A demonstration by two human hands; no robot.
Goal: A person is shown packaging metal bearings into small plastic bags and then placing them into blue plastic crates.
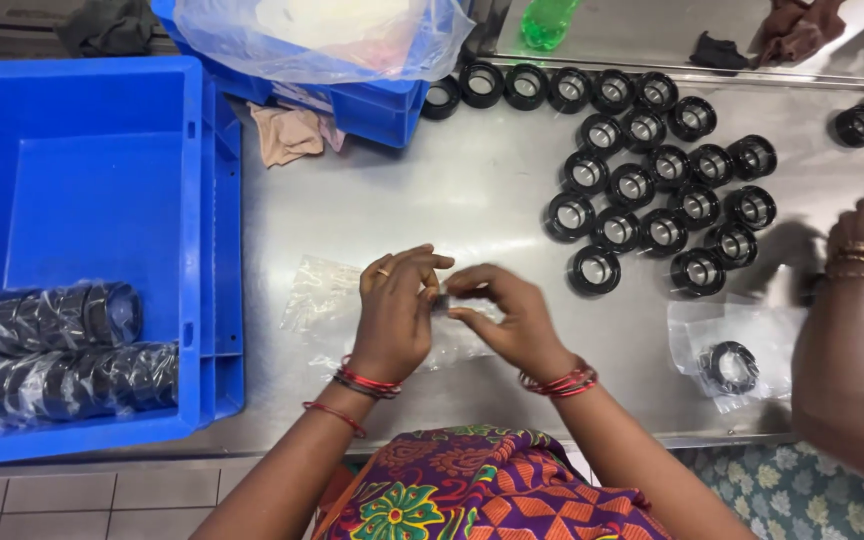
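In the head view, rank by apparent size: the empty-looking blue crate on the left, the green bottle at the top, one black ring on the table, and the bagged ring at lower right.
1. Blue crate, by far the largest.
2. Green bottle, though cut off by the frame edge.
3. Bagged ring and a loose black ring look about alike; no ranking between them.

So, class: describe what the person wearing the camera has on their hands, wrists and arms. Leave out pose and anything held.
The left hand has a ring on one finger, and its wrist carries red and dark bangles plus a thin red thread further up the forearm. The right hand wears red bangles at the wrist. Both forearms are bare, with no sleeves showing.
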